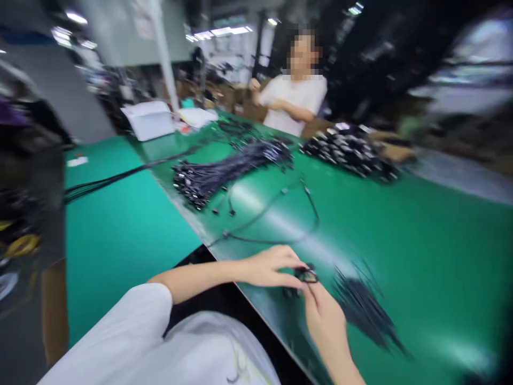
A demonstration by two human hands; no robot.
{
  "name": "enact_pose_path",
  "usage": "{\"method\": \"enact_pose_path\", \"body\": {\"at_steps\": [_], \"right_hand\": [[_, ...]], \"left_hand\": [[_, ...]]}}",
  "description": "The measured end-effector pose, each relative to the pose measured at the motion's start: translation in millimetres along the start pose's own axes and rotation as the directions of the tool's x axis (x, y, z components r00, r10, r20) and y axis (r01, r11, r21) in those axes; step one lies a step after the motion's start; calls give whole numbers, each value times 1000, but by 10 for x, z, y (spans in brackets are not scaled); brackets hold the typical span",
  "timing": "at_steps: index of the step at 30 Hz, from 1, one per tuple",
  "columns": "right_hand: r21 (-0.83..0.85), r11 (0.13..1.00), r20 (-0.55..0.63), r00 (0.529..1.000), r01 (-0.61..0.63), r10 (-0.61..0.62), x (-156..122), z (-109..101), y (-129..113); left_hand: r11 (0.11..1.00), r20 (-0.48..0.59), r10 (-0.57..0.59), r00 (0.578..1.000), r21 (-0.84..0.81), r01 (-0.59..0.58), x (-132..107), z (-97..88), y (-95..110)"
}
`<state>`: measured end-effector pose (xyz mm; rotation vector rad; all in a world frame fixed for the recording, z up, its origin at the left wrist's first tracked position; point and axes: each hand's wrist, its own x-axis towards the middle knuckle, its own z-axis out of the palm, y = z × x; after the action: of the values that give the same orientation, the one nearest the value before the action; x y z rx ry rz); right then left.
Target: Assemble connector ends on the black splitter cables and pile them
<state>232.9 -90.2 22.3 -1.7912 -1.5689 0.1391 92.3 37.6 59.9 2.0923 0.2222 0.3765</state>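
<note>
Both my hands meet over the near edge of the green table, around a small coiled black cable (308, 275). My left hand (272, 266) reaches in from the left, thumb and fingers closed on the coil. From below, my right hand (324, 310) pinches the coil's lower side; its fingertips are partly hidden. Just right of my right hand lies a bunch of thin black strips that look like cable ties (366, 310), blurred. Beyond my hands a single black cable (272, 240) with small connectors lies in a loose loop.
A large bundle of black cables (232, 168) lies farther back on the green table (441, 240). Behind it, to the right, is a heap of black coiled cables (352, 152). A white bin (150, 122) stands at the back left. Across the table is a person in white (294, 99).
</note>
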Motion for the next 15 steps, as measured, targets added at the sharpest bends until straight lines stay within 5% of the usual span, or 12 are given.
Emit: {"method": "enact_pose_path", "body": {"at_steps": [2, 4, 7, 10, 15], "right_hand": [[45, 997, 79, 995, -61, 57, -11, -69, -76], [-68, 995, 68, 995, -74, 78, -8, -127, -66], [-363, 932, -20, 1000, -19, 13, -17, -165, 9], [-548, 835, -67, 994, 39, -90, -57, -183, 56], [-536, 842, -91, 987, 65, -135, -210, -253, 74]], "left_hand": [[989, 78, 115, 990, 81, -122, -64, -19, 98], [987, 170, 157, 973, -4, -158, -83, -6, 71], [978, 116, -6, 993, -206, 30, -50, 101, -97], [824, 46, -258, 965, -511, 245, 3, 283, -224], [576, 248, -361, 899, -699, 424, 134, 585, -174]]}}
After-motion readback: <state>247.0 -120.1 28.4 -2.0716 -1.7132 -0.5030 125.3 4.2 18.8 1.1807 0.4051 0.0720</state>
